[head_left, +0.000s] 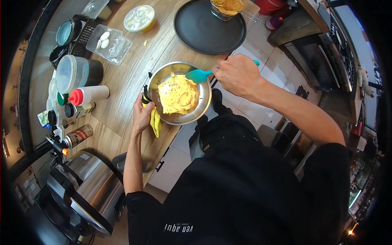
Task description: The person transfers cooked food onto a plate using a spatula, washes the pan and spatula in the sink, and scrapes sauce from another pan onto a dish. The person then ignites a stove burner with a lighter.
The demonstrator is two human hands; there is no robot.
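Note:
A round steel pan (206,104) holds a folded yellow egg mass (177,94) with darker flecks on top. My left hand (141,114) is closed around the pan's handle at its left side, with a yellow cloth (155,122) bunched under the fingers. Above the pan's right side, my right hand (237,73) grips a teal spatula (198,76), whose blade rests over the upper right edge of the egg. The spatula's handle end sticks out past my right fist.
Beyond the pan lies a black round tray (208,28) with a fried-food basket (227,8). Left are an egg container (107,43), a tub (139,18), a red-capped bottle (92,94), a torch canister (79,136) and a large steel cooker (90,179). The wooden counter (126,77) ends near my body.

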